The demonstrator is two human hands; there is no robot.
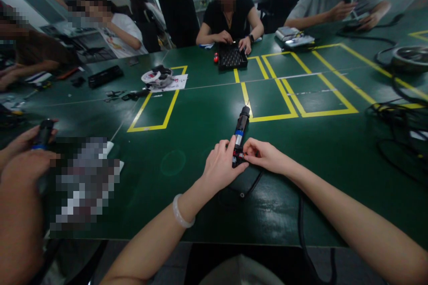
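On the green table in front of me lies an electric screwdriver [239,136], a black cylinder with a blue band, a silver section and a thin tip pointing away from me. My left hand [219,162] is closed on its near end, the thumb and fingers on either side. My right hand [262,155] pinches at a small red part [238,154] on the screwdriver's near end. The fingertips of both hands almost meet there, so the part is mostly hidden. A black cable [252,185] with a round plug end lies just below my hands.
Yellow tape outlines [274,119] mark the table [200,111]. At left a person's hands hold a similar black tool [43,133]. Across, a person handles a black tray [232,59]. Black cables [389,120] pile up at right; a tape-like roll [157,76] sits back left.
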